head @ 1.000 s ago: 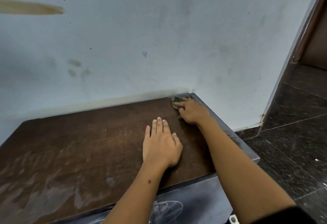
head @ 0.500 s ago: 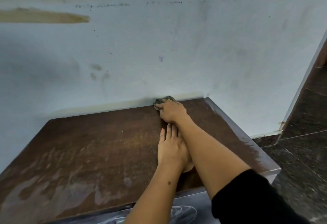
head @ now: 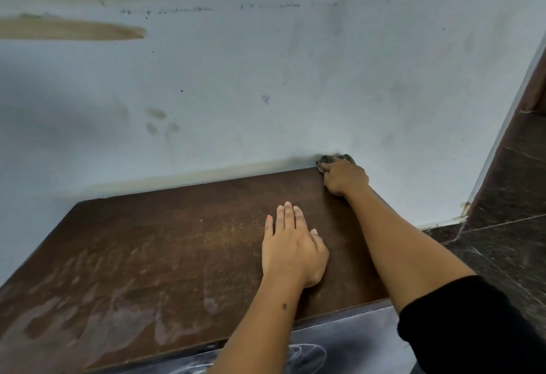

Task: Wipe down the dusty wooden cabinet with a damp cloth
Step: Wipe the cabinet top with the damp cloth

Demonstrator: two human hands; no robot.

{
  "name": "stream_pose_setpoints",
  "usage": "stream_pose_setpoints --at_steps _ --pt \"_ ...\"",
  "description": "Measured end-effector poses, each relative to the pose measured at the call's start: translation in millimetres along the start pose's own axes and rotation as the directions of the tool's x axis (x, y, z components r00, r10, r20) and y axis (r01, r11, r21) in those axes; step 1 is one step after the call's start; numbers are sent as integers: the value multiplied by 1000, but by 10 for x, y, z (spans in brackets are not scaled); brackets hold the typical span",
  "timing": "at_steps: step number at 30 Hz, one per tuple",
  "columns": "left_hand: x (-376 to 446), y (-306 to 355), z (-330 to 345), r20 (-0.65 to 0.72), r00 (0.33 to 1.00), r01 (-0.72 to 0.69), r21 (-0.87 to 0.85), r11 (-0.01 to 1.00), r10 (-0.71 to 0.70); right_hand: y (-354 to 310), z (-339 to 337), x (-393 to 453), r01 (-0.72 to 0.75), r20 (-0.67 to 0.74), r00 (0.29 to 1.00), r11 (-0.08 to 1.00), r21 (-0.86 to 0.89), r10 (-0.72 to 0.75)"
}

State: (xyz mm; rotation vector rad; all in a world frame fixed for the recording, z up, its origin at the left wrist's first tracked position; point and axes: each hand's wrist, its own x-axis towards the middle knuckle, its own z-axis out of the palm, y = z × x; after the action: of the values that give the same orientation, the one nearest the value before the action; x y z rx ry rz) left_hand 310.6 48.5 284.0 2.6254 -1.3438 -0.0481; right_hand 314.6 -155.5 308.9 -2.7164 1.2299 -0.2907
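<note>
The right hand (head: pixel 345 178) gripped a crumpled dark cloth (head: pixel 335 159), fingers curled over it, pressing it at the cabinet top's (head: pixel 165 243) far right corner — right against the pale wall (head: pixel 266 63). The left hand (head: pixel 292 246) lay flat on the wood, fingers straight, holding nothing — pale dust streaked the near left part.
</note>
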Motion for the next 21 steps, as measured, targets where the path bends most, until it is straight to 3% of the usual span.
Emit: stream_pose_setpoints --at_steps 4,6,10,16,21 --pt "12 7 3 -23 1000 -4 -14 1000 3 -485 68 -117 219 27 976 972 -81 -218" --pt "13 3 -2 -24 1000 -6 -24 1000 6 -707 125 -175 326 49 945 945 -23 -324" --pt "21 -14 13 -12 1000 -13 -21 1000 13 -588 88 -106 352 132 919 925 141 -371" --pt "22 -27 23 0 1000 -7 11 1000 7 -2 11 120 203 66 976 977 60 -206" --pt "12 -12 -11 15 1000 -16 9 1000 15 61 -36 94 101 69 992 992 76 -107"
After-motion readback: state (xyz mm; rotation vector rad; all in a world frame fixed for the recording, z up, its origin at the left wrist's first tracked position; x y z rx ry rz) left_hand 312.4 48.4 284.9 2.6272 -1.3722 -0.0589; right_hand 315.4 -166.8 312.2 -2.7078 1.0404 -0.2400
